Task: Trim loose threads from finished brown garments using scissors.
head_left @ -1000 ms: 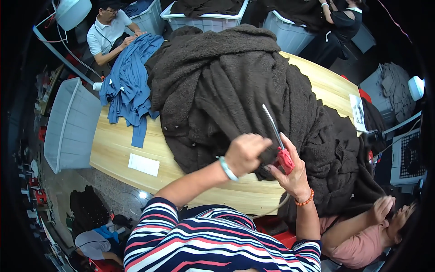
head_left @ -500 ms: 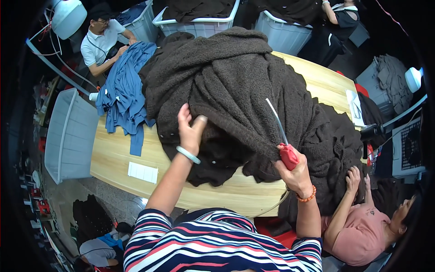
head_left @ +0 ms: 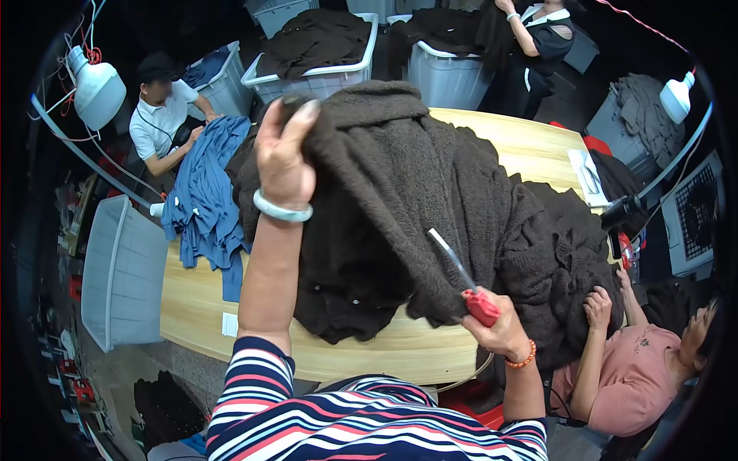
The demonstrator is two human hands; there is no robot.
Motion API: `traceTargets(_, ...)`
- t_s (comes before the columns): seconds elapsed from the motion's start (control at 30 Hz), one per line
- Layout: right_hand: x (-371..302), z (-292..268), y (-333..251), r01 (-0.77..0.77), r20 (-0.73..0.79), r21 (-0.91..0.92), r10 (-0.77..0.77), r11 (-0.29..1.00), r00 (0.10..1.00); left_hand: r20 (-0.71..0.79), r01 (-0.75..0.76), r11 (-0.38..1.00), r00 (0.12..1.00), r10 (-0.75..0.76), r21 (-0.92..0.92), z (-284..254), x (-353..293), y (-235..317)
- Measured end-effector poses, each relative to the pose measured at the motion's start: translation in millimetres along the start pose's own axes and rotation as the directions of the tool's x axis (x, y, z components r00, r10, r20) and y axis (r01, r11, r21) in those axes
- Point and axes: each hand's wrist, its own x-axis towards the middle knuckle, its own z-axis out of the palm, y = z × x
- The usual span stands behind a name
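Observation:
My left hand is raised over the table, thumb and fingers closed on the upper end of a dark brown knitted garment's edge. The edge runs taut and slanting down to my right hand. That hand is wrapped round a tool with a red handle and a slim metal blade pointing up and left; its exact kind is unclear. The garment edge also meets the right fingers, and whether they pinch it is partly hidden. Beneath lies a large heap of brown knitwear.
Blue garments lie at the table's left, by a person in white. On the right, a person in pink has hands on the brown heap. Grey bins surround the wooden table. Lamps hang at both sides.
My left hand has risen away from me and closed on the garment edge, lifting it into a taut slant. My right hand, still holding the tool, has shifted slightly toward me.

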Motion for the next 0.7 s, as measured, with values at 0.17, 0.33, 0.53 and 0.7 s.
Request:
traceTargets(0.17,-13.8,25.4,35.1,0.031,0.051,-0.163,-0.023,0.986,0.998,0.744,-0.646,0.630,0.649,0.157,0.431,71.6,-29.4,-49.2)
traceTargets(0.33,-36.4,24.2,57.4,-0.191,0.036,-0.315,0.213,0.930,0.976,0.604,-0.555,0.309,0.488,-0.630,0.772,-2.4,-108.4,-146.6)
traceTargets(0.53,-33.9,10.1,30.8,-0.198,0.073,-0.455,0.258,0.868,0.963,0.691,-0.414,0.632,0.667,-0.279,0.655,-24.8,-116.2,-159.9)
traceTargets(0.7,-0.1,12.2,14.9,-0.189,0.079,-0.509,0.264,0.840,0.961,0.595,-0.151,0.796,0.748,-0.295,0.586,-41.0,-120.5,-175.0)
